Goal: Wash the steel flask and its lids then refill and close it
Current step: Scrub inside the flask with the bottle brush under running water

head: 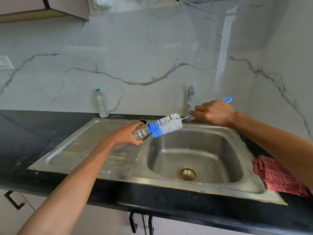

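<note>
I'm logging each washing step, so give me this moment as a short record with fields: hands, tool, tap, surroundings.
left hand: grips steel flask, tilted over the sink
right hand: holds bottle brush by its blue handle
brush: bristle tip at flask mouth
tap: thin stream running
lids: none seen
nearby: plastic water bottle, red checked cloth

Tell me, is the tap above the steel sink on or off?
On: a thin stream of water falls from the chrome tap into the steel sink.
</note>
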Demonstrator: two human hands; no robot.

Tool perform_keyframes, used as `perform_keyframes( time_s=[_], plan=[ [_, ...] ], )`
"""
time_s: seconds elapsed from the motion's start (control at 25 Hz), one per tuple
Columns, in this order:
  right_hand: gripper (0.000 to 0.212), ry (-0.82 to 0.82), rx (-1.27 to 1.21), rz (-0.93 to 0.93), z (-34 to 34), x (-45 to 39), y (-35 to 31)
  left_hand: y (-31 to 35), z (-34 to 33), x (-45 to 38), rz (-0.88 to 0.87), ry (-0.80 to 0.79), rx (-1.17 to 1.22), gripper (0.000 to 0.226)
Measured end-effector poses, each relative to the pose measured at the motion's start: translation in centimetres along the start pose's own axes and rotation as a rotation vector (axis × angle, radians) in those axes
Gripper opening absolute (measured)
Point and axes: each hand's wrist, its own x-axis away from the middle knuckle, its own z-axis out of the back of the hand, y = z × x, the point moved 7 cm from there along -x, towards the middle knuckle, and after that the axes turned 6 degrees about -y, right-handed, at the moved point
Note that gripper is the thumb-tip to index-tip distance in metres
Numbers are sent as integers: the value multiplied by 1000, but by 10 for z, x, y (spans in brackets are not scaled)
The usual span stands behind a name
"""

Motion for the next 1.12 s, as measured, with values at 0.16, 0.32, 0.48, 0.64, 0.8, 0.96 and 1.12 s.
perform_keyframes(
  time_s=[0.16,0.32,0.48,0.64,0.8,0.96,1.12],
  plan=[
    [59,-366,-474,-265,-22,-5,20,-5,6,5,18,14,-30,86],
    [37,-547,-994,-385,-36,-5,18,-6,4,6,7,12,-22,87],
    [36,-765,-1302,-611,-42,11,16,-2,1,7,4,5,-19,89],
    [40,-864,-1359,-648,-39,26,17,-7,5,9,11,-10,-33,90],
    [40,-862,-1332,-729,-44,55,33,-34,3,23,76,-11,-10,86],
    [35,-841,-1295,-718,-59,58,29,-34,8,24,84,30,18,76],
    [34,-695,-1035,-691,-71,57,27,-38,20,23,99,64,32,77]
  ],
)
